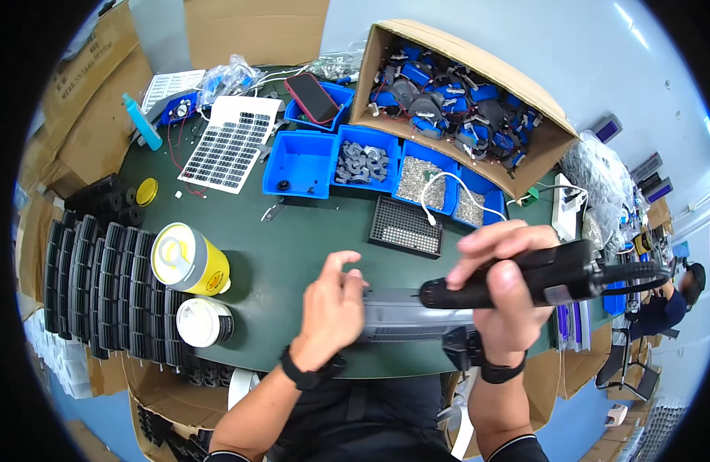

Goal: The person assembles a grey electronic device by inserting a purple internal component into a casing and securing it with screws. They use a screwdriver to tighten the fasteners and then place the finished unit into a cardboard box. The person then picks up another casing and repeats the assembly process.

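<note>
My right hand (510,300) is wrapped around a black electric screwdriver (551,276), held level with its tip end pointing left. A thick black cable (636,273) runs from its back end to the right. Under the screwdriver a long grey plastic housing (409,314) with a slotted side lies near the table's front edge, somewhat blurred. My left hand (332,308) grips the left end of this housing, fingers bent and thumb raised. Behind the housing stands a black perforated screw tray (406,225). Both wrists wear black bands.
Blue bins (301,165) hold grey clips and small screws. A cardboard box (547,127) of blue-and-grey motor-like parts stands behind them. On the left are a yellow-and-white container (189,258), a white-lidded jar (203,322) and stacked black ribbed parts (112,285). A person (663,308) sits far right.
</note>
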`<state>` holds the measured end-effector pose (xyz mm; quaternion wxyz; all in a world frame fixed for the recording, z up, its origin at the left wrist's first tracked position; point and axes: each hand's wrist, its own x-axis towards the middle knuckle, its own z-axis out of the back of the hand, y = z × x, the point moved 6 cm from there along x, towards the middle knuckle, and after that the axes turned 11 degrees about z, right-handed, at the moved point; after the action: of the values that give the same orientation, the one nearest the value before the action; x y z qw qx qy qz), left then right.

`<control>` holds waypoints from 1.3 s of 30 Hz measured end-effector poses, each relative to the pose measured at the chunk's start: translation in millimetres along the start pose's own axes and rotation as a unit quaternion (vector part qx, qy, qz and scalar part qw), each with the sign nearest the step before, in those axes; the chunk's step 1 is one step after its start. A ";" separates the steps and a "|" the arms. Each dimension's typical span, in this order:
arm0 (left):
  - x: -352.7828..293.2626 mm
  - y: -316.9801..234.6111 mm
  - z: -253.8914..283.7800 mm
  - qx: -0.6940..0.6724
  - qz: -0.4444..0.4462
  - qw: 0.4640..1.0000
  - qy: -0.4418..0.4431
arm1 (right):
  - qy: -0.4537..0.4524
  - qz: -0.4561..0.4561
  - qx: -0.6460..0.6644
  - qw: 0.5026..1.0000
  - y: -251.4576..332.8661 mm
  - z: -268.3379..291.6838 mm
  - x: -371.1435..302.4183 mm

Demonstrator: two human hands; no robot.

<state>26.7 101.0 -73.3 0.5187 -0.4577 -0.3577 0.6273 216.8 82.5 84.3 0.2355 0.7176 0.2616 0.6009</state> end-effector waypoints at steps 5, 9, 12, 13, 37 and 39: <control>-1.9 -6.1 20.0 0.026 0.066 0.997 0.008 | -0.042 -0.020 -0.045 0.998 0.3 37.2 -1.9; -8.3 -4.3 9.3 0.073 0.024 0.997 -0.025 | -0.070 -0.046 -0.032 0.996 -14.2 39.3 -4.6; -8.2 -7.8 6.8 0.060 0.056 0.996 -0.022 | -0.090 -0.074 -0.017 0.993 -23.6 43.4 -3.0; -7.7 -6.7 7.0 0.059 0.056 0.996 -0.023 | -0.094 -0.083 -0.010 0.992 -27.3 43.9 -2.9; -10.2 -3.1 8.2 0.015 -0.018 0.999 -0.042 | -0.026 -0.038 -0.125 0.991 -47.1 30.4 -30.9; -10.2 -3.7 8.3 0.024 -0.021 0.999 -0.043 | -0.054 -0.056 -0.092 0.993 -49.0 31.8 -32.5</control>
<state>20.5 92.0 -65.1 0.5268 -0.4098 -0.3742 0.6438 239.0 97.2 23.0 0.3473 0.7085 0.2320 0.5689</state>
